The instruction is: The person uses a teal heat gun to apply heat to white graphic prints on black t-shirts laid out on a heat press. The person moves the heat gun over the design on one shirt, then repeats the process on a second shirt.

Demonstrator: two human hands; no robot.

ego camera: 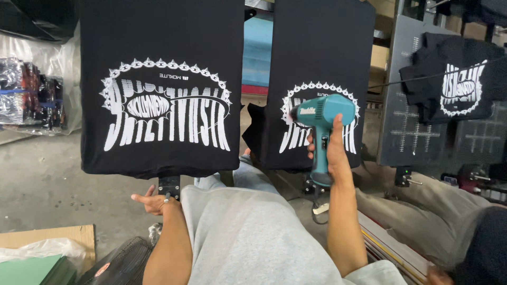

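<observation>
My right hand [331, 143] grips the handle of a teal heat gun [321, 113], its nozzle pointing left at the white print on a black shirt [317, 47] stretched over a platen. My left hand [152, 201] rests low beside the black bracket [169, 187] under another platen, fingers loosely spread, holding nothing. That left platen carries a second black shirt [158, 42] with the same white oval design. My grey shirt [248, 232] fills the lower middle.
A third black printed shirt [454, 74] lies on a grey gridded board [417, 126] at right. Plastic-wrapped bundles [26, 95] sit at far left. A cardboard box [53, 237] with green sheets is at lower left. Another person's leg [422, 211] is at lower right.
</observation>
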